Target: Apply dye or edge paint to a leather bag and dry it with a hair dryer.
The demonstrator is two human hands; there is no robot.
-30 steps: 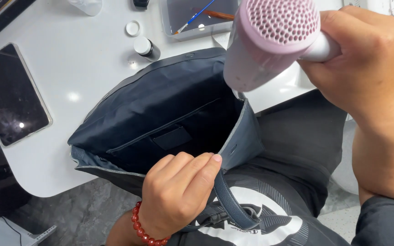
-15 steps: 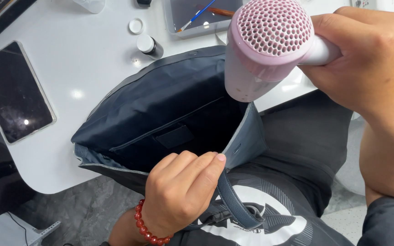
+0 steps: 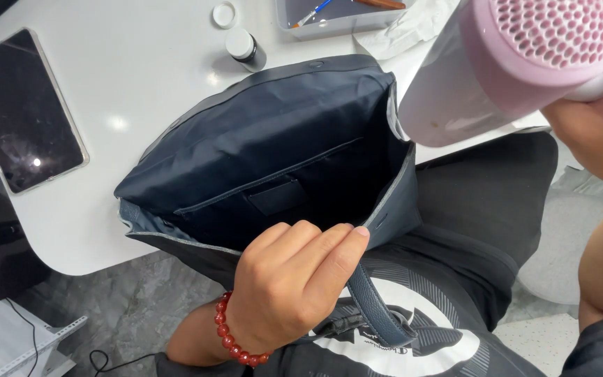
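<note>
Left hand [image 3: 294,290] is clamped on the near edge of the bag [image 3: 266,164], fingers curled over the rim, pulling the mouth wide open. Bag is dark navy, lies half on the white table [image 3: 92,91], half hanging off the rounded edge toward the person's lap. Inside: dark lining with a flat slip pocket and a small patch. Strap [image 3: 378,311] runs down from the rim, just under the left fingers. Red bead bracelet [image 3: 235,342] on the left wrist. Right hand [image 3: 594,129] grips the handle of a pink hair dryer [image 3: 511,66], held up at top right, above and just right of the bag's right edge; its perforated pink end faces the camera. Dryer is not touching the bag. Hands are well apart, each closed on its own thing. On the table behind the bag: a dark tablet [image 3: 22,112] at left, a small bottle [image 3: 244,47] lying on its side, a white cap [image 3: 224,14] near it, a clear tray [image 3: 343,17] with a brush in it, and crumpled paper [image 3: 406,31].
</note>
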